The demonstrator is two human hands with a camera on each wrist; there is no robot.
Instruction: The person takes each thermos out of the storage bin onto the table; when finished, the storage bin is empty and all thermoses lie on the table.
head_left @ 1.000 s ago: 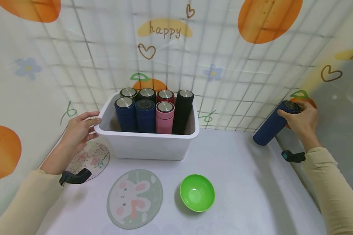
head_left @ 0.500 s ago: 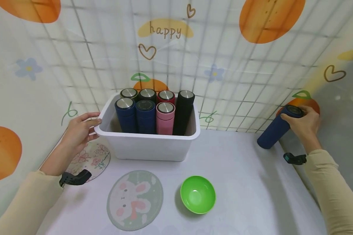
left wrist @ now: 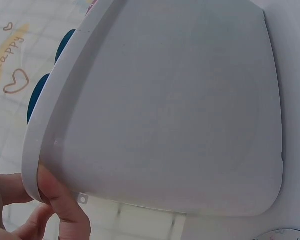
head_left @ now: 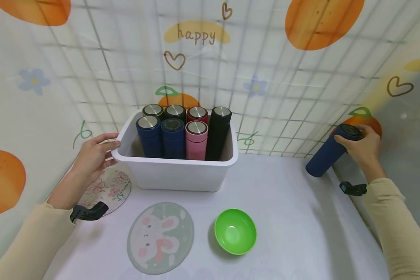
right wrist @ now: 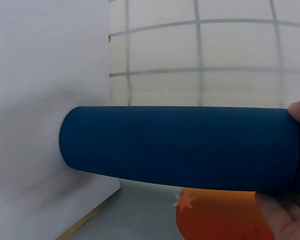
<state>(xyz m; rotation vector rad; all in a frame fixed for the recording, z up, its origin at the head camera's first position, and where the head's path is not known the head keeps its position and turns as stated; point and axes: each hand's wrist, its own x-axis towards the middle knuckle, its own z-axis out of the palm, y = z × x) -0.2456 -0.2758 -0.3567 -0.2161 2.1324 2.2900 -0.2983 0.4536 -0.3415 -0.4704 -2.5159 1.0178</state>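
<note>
Under the bin (left wrist: 180, 115) rim, left-wrist view alone shows fingers (left wrist: 65, 210).

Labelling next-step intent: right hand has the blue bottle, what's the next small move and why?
Probably lift the tilted blue bottle off the table edge. The right hand grips its cap end, base still low at the far right, while the left hand holds the bin rim.

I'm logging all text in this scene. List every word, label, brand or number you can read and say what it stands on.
"happy": brown letters on a yellow patch of the printed backdrop sheet, above a heart outline; it also shows in the left wrist view.
A second "happy" at the far right edge of the sheet is cut off; only the start shows.
The blue bottle held by the right hand, the white bin gripped by the left hand and the green bowl show no readable text.
</note>
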